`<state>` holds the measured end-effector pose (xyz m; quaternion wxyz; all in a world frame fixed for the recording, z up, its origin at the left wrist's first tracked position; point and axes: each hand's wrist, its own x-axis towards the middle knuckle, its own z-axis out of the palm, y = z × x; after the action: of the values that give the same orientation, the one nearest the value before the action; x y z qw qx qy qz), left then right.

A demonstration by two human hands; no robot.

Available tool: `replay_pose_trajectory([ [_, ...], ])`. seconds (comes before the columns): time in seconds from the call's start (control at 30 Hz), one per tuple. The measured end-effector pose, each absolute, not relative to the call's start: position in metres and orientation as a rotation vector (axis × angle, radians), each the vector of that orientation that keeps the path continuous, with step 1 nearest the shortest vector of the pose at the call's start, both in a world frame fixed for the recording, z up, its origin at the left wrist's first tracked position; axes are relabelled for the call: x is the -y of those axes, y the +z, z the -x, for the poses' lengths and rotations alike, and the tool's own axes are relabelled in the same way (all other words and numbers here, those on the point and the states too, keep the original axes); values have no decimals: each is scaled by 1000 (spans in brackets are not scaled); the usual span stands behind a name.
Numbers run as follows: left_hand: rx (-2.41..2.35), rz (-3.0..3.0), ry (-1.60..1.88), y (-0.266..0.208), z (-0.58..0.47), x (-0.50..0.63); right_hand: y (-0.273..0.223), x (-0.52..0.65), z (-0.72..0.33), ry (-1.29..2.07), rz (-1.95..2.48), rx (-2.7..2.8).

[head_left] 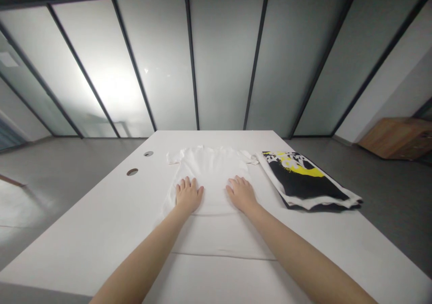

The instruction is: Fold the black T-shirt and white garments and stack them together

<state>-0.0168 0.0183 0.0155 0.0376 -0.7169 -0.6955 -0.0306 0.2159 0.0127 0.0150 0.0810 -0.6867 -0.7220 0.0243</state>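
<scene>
**Shirt [213,196] spread out, looks unfolded**

Left hand [189,195] palm down, fingers slightly spread, gripping nothing. Shirt lies mid-desk [84,223], flat under both hands; some creases left. Right hand [243,194] likewise flat, fingers parted, no grip. Beyond it, folded clothes [307,178] piled, seemingly finished.

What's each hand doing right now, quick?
Left hand: open, palm down on the white shirt, holding nothing.
Right hand: open, palm down on the white shirt, holding nothing.

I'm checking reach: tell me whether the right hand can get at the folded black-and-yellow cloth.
Likely yes: the right hand rests on the white shirt, and nothing stands between it and the folded cloth.
</scene>
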Motion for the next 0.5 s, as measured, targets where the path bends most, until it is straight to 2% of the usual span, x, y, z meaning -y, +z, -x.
replay_pose_trajectory([
  [0.13,2122,2208,144,29,13,25,20,27,-213,124,2079,2251],
  [0.27,2130,2360,334,57,20,54,47,59,-213,293,2114,2366],
  [0.37,2071,2413,265,69,20,52,65,58,-209,379,2092,2386],
  [0.5,2048,2366,36,54,10,19,59,21,-198,278,1969,2294],
])
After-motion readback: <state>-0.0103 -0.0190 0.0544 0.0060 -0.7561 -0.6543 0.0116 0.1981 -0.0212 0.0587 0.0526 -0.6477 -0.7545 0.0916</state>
